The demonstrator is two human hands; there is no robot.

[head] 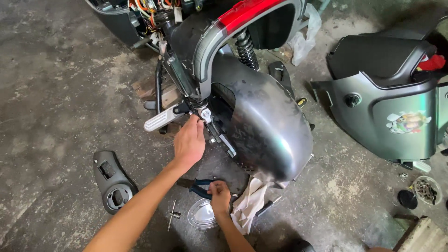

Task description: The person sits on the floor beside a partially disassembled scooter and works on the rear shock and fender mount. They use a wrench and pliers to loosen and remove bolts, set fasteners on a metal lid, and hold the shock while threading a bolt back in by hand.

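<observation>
- Reaching up from the lower left, the left hand (pixel 189 142) is held with its fingertips at the bolt fitting (pixel 204 114) on the scooter frame, just beside the silver footrest (pixel 161 119); the fingers are loosely curled, and whether anything is pinched between them cannot be told.
- Lower down, the right hand (pixel 219 196) is closed around the blue-handled pliers (pixel 198 186), which lie on the concrete floor (pixel 56 93).
- From the right hand, the fitting lies at about twelve o'clock, well apart; from the left hand it is touching or nearly so, so the left is the nearer hand.
- The pliers' long axis runs roughly from nine to three o'clock, handles towards nine.
- A round chrome cap (pixel 201 215) and a white rag (pixel 249 203) are seen just beside the right hand, beneath the grey rear fender (pixel 266 121).
</observation>
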